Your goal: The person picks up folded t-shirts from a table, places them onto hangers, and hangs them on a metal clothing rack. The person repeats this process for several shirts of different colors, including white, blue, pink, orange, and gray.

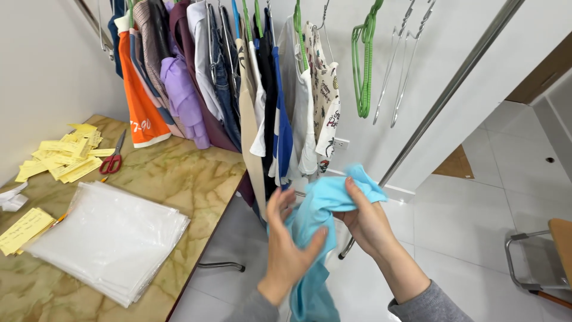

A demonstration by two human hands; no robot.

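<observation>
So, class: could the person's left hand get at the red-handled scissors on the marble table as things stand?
Probably not straight away: the left hand grips the light blue garment, as does the right hand. The red-handled scissors lie uncovered on the table, far across it.

I see a light blue garment [316, 238] bunched between my hands, and my sleeves are grey. The worktop [179, 173] is marbled green and ochre. On it I make out a stack of clear, milky plastic bags [113, 238], yellow paper slips [65, 156] and red-handled scissors [113, 158]. Along the rail I see an orange shirt [140, 107], a lilac shirt [182, 98], a maroon one [202, 113], blue jeans [225, 89], a white patterned top [326, 101] and bright green hangers [363, 65]. The floor tiles [471, 209] are white.
</observation>
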